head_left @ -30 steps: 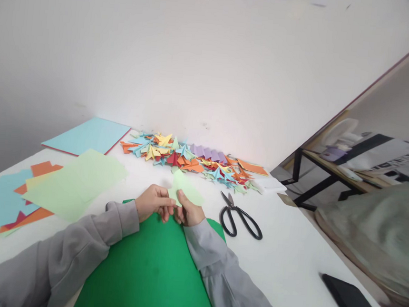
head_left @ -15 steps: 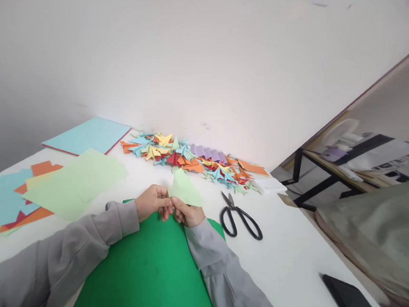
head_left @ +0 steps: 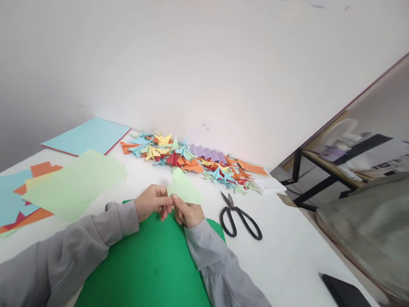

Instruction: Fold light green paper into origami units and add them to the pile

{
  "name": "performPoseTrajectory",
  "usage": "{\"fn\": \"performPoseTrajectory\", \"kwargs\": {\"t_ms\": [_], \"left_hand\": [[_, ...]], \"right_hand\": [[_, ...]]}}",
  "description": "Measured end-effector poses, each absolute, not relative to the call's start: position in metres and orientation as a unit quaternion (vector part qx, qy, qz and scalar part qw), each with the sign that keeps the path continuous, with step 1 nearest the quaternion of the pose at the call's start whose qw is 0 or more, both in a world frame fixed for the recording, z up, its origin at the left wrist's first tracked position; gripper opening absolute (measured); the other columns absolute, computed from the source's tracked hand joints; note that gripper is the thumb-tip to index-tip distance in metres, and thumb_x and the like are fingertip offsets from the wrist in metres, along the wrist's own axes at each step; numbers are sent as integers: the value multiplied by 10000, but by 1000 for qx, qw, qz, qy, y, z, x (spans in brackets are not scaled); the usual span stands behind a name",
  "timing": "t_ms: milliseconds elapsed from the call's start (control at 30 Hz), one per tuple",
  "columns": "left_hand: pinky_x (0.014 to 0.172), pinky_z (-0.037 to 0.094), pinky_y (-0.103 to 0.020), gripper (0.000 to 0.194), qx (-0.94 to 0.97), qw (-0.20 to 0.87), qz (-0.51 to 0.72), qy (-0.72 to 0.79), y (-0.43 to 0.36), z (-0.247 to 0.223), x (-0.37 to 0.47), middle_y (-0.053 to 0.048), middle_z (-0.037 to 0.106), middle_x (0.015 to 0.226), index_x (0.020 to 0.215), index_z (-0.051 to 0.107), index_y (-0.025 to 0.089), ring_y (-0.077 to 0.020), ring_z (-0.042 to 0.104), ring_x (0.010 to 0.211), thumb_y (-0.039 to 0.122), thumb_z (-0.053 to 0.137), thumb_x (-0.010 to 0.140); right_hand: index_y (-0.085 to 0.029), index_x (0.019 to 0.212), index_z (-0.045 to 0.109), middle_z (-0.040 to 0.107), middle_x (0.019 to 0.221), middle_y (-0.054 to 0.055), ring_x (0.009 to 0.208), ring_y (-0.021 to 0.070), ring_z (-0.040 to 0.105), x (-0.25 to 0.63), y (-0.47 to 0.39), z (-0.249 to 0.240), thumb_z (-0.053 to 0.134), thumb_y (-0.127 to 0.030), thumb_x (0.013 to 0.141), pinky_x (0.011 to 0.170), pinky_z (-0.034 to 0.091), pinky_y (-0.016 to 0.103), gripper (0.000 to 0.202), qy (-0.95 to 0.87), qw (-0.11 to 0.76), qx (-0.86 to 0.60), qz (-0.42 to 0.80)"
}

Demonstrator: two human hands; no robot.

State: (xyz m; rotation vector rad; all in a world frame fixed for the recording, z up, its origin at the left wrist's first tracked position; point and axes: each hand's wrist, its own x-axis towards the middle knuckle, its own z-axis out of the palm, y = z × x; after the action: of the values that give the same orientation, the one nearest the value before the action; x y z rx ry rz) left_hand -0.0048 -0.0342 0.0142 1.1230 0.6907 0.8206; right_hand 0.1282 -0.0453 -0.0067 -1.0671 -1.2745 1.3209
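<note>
A small light green paper [head_left: 186, 188] is held up above the far edge of a green mat [head_left: 151, 268]. My right hand [head_left: 189, 212] pinches its lower edge between thumb and fingers. Close beside it, my left hand [head_left: 153, 201] has its fingers closed at the paper's lower left corner, with the fingertips of both hands nearly touching. Black-handled scissors [head_left: 237, 216] lie on the white table to the right, blades slightly apart. Behind the hands spreads a pile of folded colourful paper pieces [head_left: 186, 156].
Loose light green sheets [head_left: 76, 180] and blue and orange scraps [head_left: 3, 198] lie at left. A blue sheet [head_left: 87, 135] is at the back left. A black flat object [head_left: 356, 305] rests at the right edge. Beyond stands a shelf [head_left: 332, 167].
The light green paper has shifted very slightly left with my right hand. My left hand stays almost still.
</note>
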Motion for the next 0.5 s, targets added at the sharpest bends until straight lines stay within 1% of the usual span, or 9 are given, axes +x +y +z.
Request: {"fn": "performPoseTrajectory", "kwargs": {"t_ms": [100,267,367,500], "left_hand": [[296,374,-195,217,509,720,355,311,-35,17,-5,1,537,416,570,529,84,-88,463,295,268,645,579],[317,406,-218,213,522,725,336,299,-35,16,-5,-4,553,441,604,528,88,-117,504,324,255,656,577],[331,418,-220,229,520,730,334,292,-34,14,-5,-9,561,460,623,534,83,-116,512,334,267,664,580],[316,404,-221,238,522,729,325,299,-33,13,-6,-23,558,443,587,545,71,-119,502,317,286,648,602]], "right_hand": [[-180,266,371,267,191,-62,178,51,255,129,-44,-6,537,-536,652,241,198,208,551,-514,506,-418,553],[-174,251,377,258,180,-58,181,50,261,129,-46,-4,535,-544,650,246,182,199,567,-517,481,-426,565],[-173,250,385,267,179,-51,181,52,271,128,-47,-4,510,-552,666,244,174,199,577,-518,484,-435,555],[-176,273,397,291,189,-56,179,49,260,127,-46,-9,548,-557,630,231,176,203,543,-520,506,-430,537]]}}
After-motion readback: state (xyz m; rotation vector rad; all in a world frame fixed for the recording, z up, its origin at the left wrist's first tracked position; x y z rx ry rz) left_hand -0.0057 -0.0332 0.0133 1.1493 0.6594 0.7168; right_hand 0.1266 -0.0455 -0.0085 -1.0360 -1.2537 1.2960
